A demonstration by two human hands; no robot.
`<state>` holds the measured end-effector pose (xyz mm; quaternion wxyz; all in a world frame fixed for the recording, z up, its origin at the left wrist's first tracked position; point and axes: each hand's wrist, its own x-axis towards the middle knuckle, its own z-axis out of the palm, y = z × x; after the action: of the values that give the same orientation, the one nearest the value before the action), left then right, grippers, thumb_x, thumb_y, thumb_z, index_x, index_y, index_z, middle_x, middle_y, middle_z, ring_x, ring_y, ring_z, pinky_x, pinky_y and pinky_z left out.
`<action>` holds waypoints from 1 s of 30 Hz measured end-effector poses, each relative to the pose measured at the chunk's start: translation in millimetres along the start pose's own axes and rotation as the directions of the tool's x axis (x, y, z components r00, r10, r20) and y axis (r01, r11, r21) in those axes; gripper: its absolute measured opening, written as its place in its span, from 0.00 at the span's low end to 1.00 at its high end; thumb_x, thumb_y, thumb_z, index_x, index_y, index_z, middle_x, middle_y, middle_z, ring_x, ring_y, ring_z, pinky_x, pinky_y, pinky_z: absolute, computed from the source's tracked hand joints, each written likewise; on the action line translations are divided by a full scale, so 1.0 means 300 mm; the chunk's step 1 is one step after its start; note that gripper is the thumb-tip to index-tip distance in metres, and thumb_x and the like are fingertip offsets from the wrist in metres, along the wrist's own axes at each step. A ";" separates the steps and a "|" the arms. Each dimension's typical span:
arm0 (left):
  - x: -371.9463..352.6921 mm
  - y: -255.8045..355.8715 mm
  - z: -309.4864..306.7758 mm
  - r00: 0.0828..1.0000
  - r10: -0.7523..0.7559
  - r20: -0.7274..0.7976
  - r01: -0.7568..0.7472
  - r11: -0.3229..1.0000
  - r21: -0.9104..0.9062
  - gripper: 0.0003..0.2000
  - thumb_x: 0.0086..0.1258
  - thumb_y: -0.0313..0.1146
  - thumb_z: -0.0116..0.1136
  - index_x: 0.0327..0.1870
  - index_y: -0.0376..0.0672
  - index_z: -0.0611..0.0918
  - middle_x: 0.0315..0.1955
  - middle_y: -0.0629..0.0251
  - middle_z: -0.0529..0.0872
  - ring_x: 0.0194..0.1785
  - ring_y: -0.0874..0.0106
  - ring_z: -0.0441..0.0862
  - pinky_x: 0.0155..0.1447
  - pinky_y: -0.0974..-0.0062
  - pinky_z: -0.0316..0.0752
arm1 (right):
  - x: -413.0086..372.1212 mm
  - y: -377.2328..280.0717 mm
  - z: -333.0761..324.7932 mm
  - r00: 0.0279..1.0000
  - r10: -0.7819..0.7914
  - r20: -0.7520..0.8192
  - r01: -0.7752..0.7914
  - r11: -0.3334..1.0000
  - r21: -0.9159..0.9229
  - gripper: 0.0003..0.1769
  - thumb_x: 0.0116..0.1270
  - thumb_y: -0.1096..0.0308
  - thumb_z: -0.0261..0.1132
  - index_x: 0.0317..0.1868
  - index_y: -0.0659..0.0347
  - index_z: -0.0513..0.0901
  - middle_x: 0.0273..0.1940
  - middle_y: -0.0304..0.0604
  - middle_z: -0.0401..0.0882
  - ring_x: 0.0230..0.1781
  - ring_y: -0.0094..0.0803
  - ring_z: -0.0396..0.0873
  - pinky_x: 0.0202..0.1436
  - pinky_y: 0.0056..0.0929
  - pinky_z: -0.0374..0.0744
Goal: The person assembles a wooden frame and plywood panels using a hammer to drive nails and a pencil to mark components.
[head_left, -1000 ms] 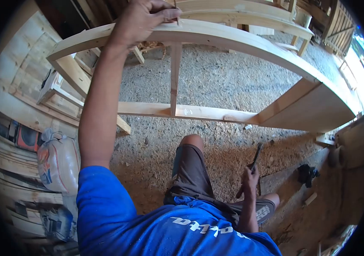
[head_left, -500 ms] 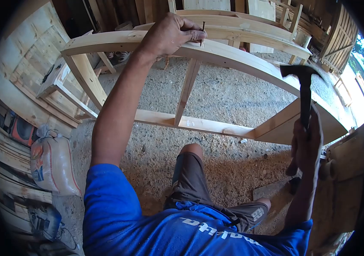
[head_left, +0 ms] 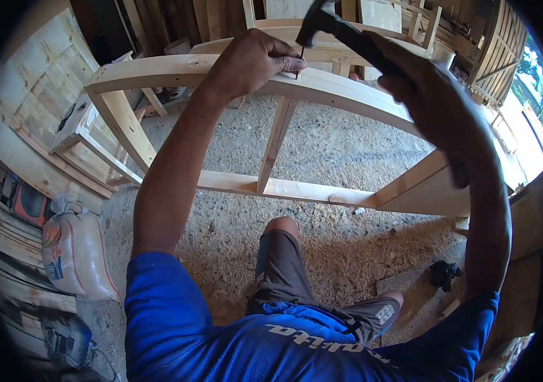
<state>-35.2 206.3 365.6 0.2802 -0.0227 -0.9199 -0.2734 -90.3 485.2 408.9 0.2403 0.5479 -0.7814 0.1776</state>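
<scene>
My left hand pinches a thin dark nail upright against the top face of a curved wooden rail. The rail belongs to an arched timber frame with a slanted upright in its middle. My right hand is wrapped round the handle of a claw hammer. The hammer's head is at the top of the nail, just above my left fingertips; whether it touches cannot be made out. The nail's point is partly hidden by my thumb and fingers.
Behind stands a second curved wooden frame. At left are a filled sack, a power tool and stacked boards. Plywood panels lean at the upper left. Shavings cover the ground; a dark object lies at right.
My right hand has swung the hammer up and left, from the right side of the frame to the nail's top. My left hand still pinches the nail. The view has shifted slightly.
</scene>
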 end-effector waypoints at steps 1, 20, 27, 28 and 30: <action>0.000 -0.008 0.000 0.999 0.048 0.012 -0.048 0.999 -0.013 0.10 0.65 0.38 0.69 0.44 0.47 0.91 0.34 0.68 0.92 0.36 0.80 0.86 0.45 0.78 0.78 | -0.002 -0.019 0.014 0.992 -0.028 -0.123 0.026 0.999 -0.020 0.23 0.76 0.63 0.59 0.67 0.60 0.73 0.32 0.48 0.81 0.28 0.34 0.79 0.35 0.40 0.77; 0.025 -0.020 -0.015 0.985 0.049 0.165 -0.050 0.999 0.005 0.20 0.60 0.45 0.73 0.50 0.45 0.89 0.38 0.61 0.91 0.42 0.71 0.87 0.52 0.69 0.80 | -0.100 -0.060 -0.147 0.898 0.440 -0.005 -0.380 0.782 0.494 0.25 0.77 0.64 0.58 0.71 0.60 0.69 0.26 0.35 0.75 0.12 0.16 0.67 0.12 0.20 0.65; 0.039 -0.099 -0.061 0.909 0.020 0.416 -0.244 0.835 0.494 0.41 0.49 0.70 0.70 0.47 0.35 0.83 0.40 0.51 0.86 0.48 0.58 0.85 0.56 0.56 0.79 | -0.034 0.193 -0.541 0.816 0.357 -0.454 -0.299 0.934 0.197 0.16 0.75 0.60 0.60 0.54 0.62 0.82 0.33 0.43 0.82 0.20 0.23 0.75 0.24 0.27 0.75; 0.035 -0.089 -0.065 0.910 0.019 0.414 -0.245 0.831 0.500 0.41 0.49 0.70 0.70 0.47 0.35 0.83 0.40 0.51 0.86 0.48 0.58 0.85 0.56 0.56 0.79 | -0.023 0.224 -0.564 0.814 0.241 -0.529 -0.191 0.970 0.148 0.16 0.75 0.60 0.60 0.55 0.61 0.82 0.34 0.44 0.82 0.22 0.25 0.76 0.25 0.28 0.75; 0.024 -0.075 -0.061 0.926 -0.015 0.377 -0.208 0.813 0.544 0.41 0.48 0.69 0.71 0.46 0.33 0.82 0.36 0.51 0.86 0.46 0.58 0.86 0.53 0.56 0.81 | 0.000 0.261 -0.530 0.832 0.122 -0.542 -0.104 0.993 0.065 0.16 0.75 0.61 0.60 0.56 0.61 0.81 0.35 0.45 0.82 0.27 0.27 0.78 0.28 0.30 0.77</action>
<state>-36.4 177.0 371.2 0.1122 -0.0349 -0.9922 0.0406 -135.2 597.7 538.4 0.4325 0.4315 -0.7088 0.3525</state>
